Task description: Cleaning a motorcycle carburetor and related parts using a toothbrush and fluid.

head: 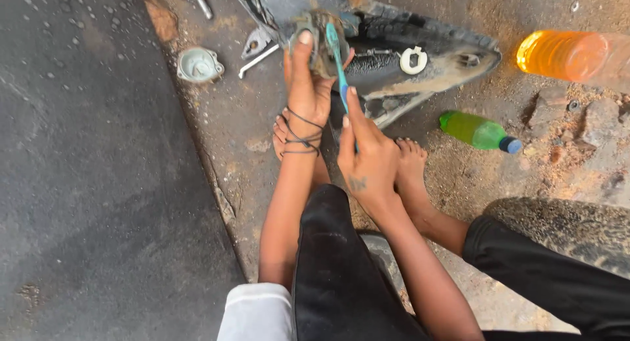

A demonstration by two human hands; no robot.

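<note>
A wide band of dark pavement (pixel 85 170) fills the left side, its edge running diagonally into the sandy ground (pixel 472 177). Near that edge lies a round metal cap (pixel 199 65), well apart from the hands. The left hand (pixel 306 85), arm stretched forward with dark cords round the wrist, has its grip closed around a grimy metal part (pixel 319 42), thumb up along its left side, holding it just above the ground in front of a black plastic panel (pixel 420 56). The right hand (pixel 367 154) is just beside it, grip pinched narrow on a blue toothbrush (pixel 338 62); its long axis runs nearly upright, head pointing away from the person and touching the part. Bare feet rest beneath the hands. Right of them lies a green bottle (pixel 478 131), cap pointing right, and farther right an orange bottle (pixel 571 56) at the frame's edge, with open sand between.
</note>
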